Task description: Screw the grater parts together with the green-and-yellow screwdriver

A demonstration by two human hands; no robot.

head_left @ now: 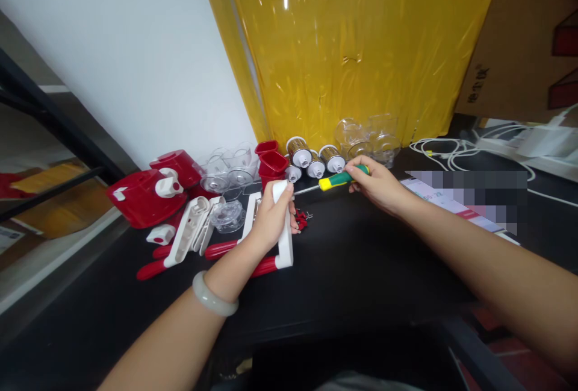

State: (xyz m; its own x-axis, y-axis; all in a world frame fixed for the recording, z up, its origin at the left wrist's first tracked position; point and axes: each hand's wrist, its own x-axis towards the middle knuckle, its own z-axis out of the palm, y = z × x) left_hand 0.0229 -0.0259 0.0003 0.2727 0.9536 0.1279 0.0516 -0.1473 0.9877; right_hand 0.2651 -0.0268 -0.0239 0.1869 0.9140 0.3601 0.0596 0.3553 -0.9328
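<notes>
My left hand (270, 217) is closed around a white crank handle (285, 247) with a red grip (265, 266) at its lower end. In my right hand (371, 184) is a screwdriver (335, 181) with a green and yellow handle. Its metal shaft points left and reaches the upper part of the crank handle; the tip is hidden there. Small red wing-shaped parts (302, 219) lie just right of my left fingers. Other white handles with red grips (184, 231) rest to the left, and another (222, 250) is partly behind my left hand.
Red housings (141, 198) and clear plastic parts (228, 216) stand at the left. Red hoppers (271, 165), metal grater drums (299, 151) and clear cups (382, 138) line the back. A phone-like screen (445, 199) and white cables (456, 153) lie at the right.
</notes>
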